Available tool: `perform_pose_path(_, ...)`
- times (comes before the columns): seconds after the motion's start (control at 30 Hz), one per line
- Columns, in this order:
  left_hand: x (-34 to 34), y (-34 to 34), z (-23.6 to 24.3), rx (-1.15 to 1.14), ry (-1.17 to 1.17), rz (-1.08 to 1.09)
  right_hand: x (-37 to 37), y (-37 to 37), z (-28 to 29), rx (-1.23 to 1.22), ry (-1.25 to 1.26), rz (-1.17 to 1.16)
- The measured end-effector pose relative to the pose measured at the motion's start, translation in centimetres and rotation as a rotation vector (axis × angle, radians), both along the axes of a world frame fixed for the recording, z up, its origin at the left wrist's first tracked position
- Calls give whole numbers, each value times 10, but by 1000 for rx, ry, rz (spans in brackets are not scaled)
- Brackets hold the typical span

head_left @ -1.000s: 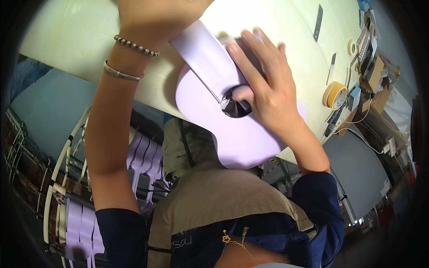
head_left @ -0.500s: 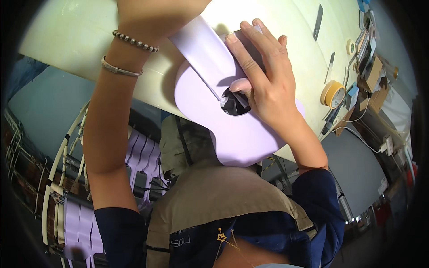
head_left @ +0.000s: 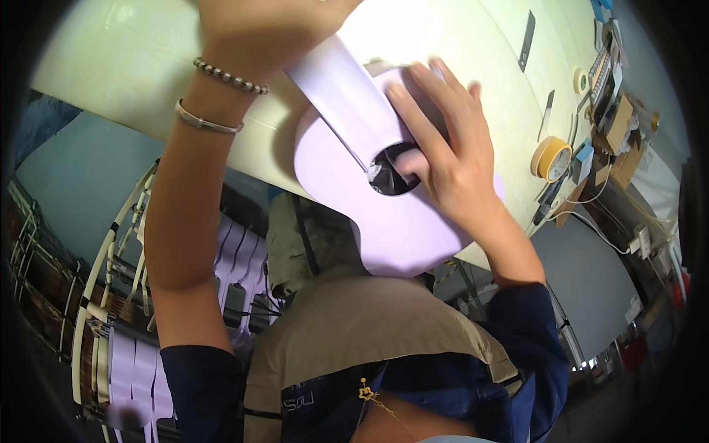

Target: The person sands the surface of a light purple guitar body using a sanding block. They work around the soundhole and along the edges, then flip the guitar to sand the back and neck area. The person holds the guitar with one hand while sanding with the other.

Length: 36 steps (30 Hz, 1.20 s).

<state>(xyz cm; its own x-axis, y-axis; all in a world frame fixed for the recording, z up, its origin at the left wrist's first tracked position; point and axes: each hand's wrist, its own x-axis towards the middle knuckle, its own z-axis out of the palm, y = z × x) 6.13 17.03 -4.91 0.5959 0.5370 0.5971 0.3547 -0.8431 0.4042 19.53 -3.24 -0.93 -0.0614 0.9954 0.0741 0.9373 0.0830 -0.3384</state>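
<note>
A lilac ukulele lies slanted on the pale table, its rounded body toward me and its neck running to the upper left. At the top edge, my left hand reaches over the neck; its fingers are hidden or cut off. My right hand lies over the body beside the neck, fingers stretched out and slightly blurred, thumb at the dark sound hole. Between its fingers shows a darker patch; I cannot tell whether it is shadow or a sheet.
On the pale table to the right lie a metal blade, a yellow tape roll and a smaller roll. Further right are cardboard pieces and cables. Several lilac ukulele parts hang on a rack at the lower left.
My right hand has slid down the body, toward me, its fingertips now lower beside the neck. The ukulele and my left arm have shifted slightly to the right in the picture.
</note>
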Motion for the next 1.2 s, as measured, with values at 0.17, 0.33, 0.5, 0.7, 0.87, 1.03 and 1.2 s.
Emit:
perform_pose_path(0.17,-3,1,10,3,106,11,-4,2,2,56,30,13)
perform_pose_path(0.33,5,3,-5,178,-105,-39,2,18,-5,132,-49,78)
perform_pose_path(0.5,-1,3,0,185,-34,-11,-2,-10,5,-6,-2,-15)
perform_pose_path(0.7,-3,3,4,107,65,0,-4,4,-3,41,33,-23)
perform_pose_path(0.87,0,3,-5,55,16,14,0,9,-5,80,6,-12)
perform_pose_path(1.03,-5,1,10,-44,148,10,-1,-10,2,-1,-19,-69)
perform_pose_path(1.2,1,5,-6,68,-1,2,2,23,-7,82,-11,-17)
